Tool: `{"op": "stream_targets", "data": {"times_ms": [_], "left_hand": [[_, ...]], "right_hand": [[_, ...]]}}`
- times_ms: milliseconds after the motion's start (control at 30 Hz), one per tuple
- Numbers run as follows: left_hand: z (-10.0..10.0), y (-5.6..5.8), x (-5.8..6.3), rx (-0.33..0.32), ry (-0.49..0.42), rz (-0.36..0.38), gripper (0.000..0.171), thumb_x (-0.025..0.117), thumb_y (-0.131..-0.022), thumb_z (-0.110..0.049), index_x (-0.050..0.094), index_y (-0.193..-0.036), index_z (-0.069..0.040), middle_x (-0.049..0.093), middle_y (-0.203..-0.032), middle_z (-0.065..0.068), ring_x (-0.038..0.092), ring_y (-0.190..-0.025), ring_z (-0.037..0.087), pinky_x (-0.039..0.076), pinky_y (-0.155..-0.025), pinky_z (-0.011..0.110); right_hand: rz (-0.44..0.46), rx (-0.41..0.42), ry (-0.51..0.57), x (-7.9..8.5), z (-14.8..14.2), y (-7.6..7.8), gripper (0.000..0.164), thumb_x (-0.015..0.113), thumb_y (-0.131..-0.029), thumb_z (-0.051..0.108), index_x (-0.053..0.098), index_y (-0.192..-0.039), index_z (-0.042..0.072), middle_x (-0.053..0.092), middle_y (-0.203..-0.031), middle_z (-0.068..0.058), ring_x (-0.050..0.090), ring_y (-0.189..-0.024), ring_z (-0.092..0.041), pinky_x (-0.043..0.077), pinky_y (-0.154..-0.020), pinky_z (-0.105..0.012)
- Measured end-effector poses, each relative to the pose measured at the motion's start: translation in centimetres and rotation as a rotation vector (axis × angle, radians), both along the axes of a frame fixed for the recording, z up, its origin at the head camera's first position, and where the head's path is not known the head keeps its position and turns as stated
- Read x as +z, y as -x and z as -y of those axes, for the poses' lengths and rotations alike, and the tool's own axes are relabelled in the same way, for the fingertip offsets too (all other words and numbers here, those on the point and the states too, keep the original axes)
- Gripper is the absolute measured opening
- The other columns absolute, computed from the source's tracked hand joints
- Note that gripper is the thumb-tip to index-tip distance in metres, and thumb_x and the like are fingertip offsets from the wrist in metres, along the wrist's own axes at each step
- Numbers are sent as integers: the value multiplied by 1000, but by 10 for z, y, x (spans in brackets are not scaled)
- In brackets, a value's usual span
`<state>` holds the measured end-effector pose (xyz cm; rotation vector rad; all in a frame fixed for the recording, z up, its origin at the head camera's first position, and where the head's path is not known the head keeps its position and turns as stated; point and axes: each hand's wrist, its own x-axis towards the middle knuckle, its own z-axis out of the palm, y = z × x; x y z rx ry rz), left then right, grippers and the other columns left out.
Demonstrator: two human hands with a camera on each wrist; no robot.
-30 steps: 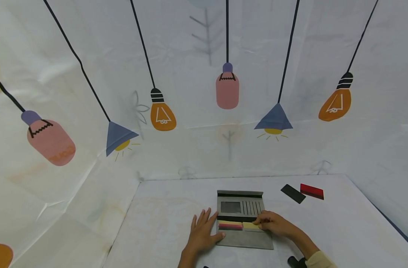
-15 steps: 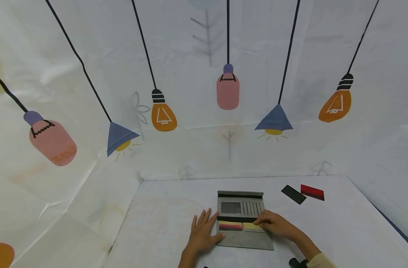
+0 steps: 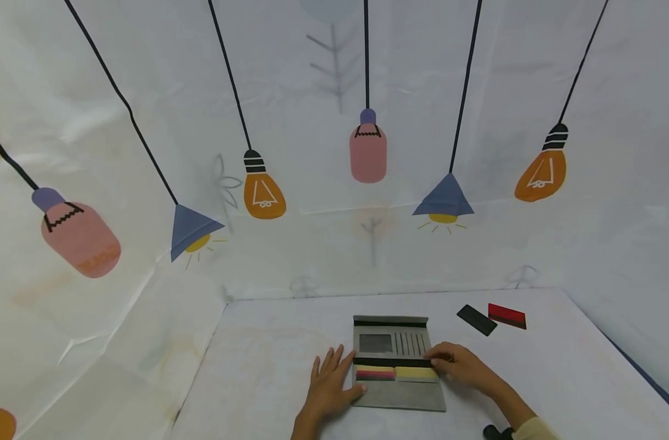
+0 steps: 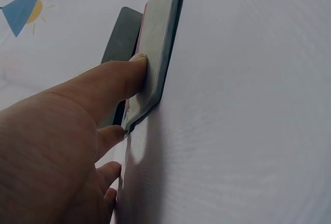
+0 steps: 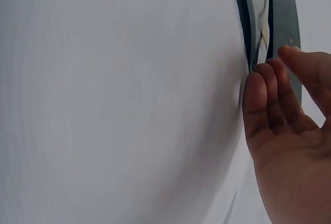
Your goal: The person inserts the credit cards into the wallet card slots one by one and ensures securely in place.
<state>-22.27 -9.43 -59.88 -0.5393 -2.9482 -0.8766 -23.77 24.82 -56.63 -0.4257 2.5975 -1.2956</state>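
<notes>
A grey long wallet lies unfolded on the white table, with a clear window and card slots in its upper half. Across its middle, a yellow-and-red card sits left of a yellow card, both tucked in pockets. My left hand is spread at the wallet's left edge; its thumb presses the lower flap. At the right edge is my right hand, fingers loosely bent at the wallet's side. In the right wrist view its thumb stands apart from the fingertips, nothing seen between them.
Behind and right of the wallet, a black card and a red card lie on the table. A dark object sits by the right sleeve, cut off by the frame. White printed sheeting rises behind.
My right hand, earlier with fingertips on the yellow card, has drawn back to the wallet's right edge, and more of that card shows. The left hand stays in place; the view shifts slightly.
</notes>
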Motion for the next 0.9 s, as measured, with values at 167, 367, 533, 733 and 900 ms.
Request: {"op": "stream_targets", "data": {"times_ms": [167,367,533,733,900], "left_hand": [[1,0,-3,-4,-6,-24,74,57,-79,-63,39,-141,-28,28,-153,4,19,-143,30,3,-113,57],[2,2,-4,-10,17,-27,76,56,-77,-66,38,-142,-30,28,-153,4,19,-143,30,4,-113,57],[2,3,-3,-13,40,-17,79,54,-76,-70,35,-143,-31,26,-154,4,18,-144,30,4,-114,56],[1,4,-5,-6,60,-9,80,54,-75,-71,35,-143,-33,26,-154,2,18,-144,28,4,-113,56],[0,4,-3,-2,45,0,79,56,-75,-70,36,-142,-32,26,-154,2,18,-144,28,4,-113,57]], "right_hand": [[-16,-193,-32,-1,-25,7,21,57,-91,27,66,-108,16,65,-108,-1,56,-85,-11,49,-67,-22],[-41,-364,-89,1,-62,12,26,56,-93,22,64,-113,8,66,-110,-10,57,-87,-16,50,-64,-24],[-91,-418,-129,4,-87,13,35,53,-94,29,60,-117,4,59,-120,-21,57,-99,-28,51,-70,-29],[-116,-462,-180,7,-101,18,38,54,-93,30,60,-116,1,58,-120,-26,53,-109,-41,51,-83,-48],[-70,-475,-173,4,-108,21,45,55,-93,34,56,-120,-1,58,-119,-26,53,-108,-41,52,-83,-49]]}}
